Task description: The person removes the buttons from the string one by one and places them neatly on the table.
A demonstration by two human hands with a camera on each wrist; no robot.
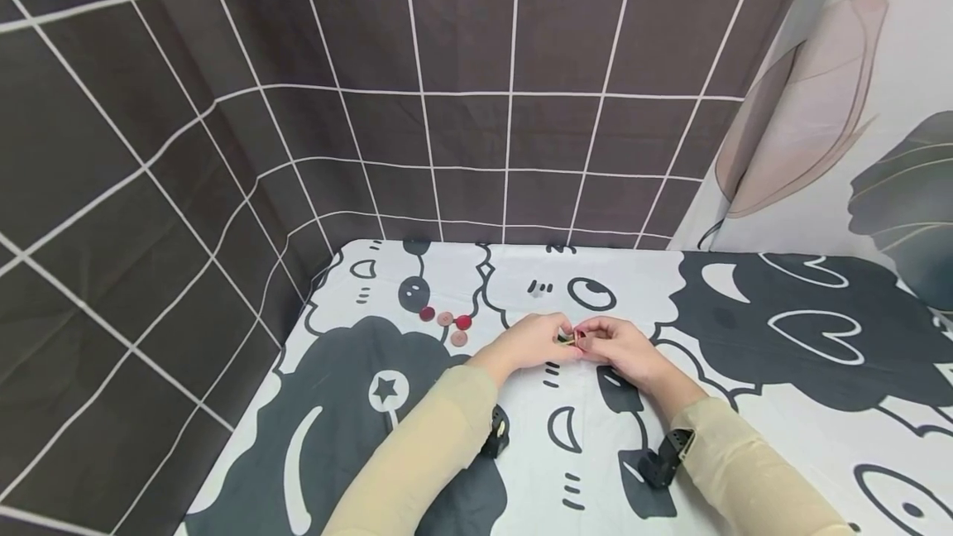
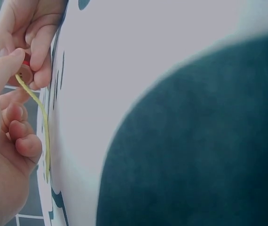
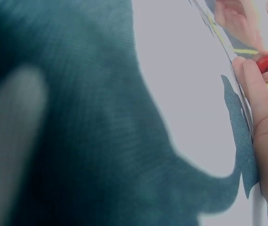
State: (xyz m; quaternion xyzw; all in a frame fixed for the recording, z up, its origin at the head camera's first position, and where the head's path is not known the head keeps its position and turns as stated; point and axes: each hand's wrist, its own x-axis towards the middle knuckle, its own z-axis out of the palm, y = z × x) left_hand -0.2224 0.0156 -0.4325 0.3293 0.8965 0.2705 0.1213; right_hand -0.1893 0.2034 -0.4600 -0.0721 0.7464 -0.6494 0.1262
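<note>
Over the middle of the cloth, both hands meet fingertip to fingertip. My right hand (image 1: 625,351) pinches a red button (image 3: 264,64) and a pinkish-brown button (image 2: 25,74) stacked face to face. A yellow cord (image 2: 45,123) comes out of a hole in the brown button and hangs down past the left palm. My left hand (image 1: 527,344) pinches at the cord close against that button, thumb on top, its other fingers curled in. Part of the buttons is hidden behind the fingertips.
Left of the hands, loose red buttons (image 1: 427,313) and pink buttons (image 1: 459,338) lie in a small group on the patterned cloth (image 1: 521,428). A dark gridded curtain (image 1: 469,131) rises behind and along the left. A white leaf-print curtain (image 1: 811,189) hangs at the right.
</note>
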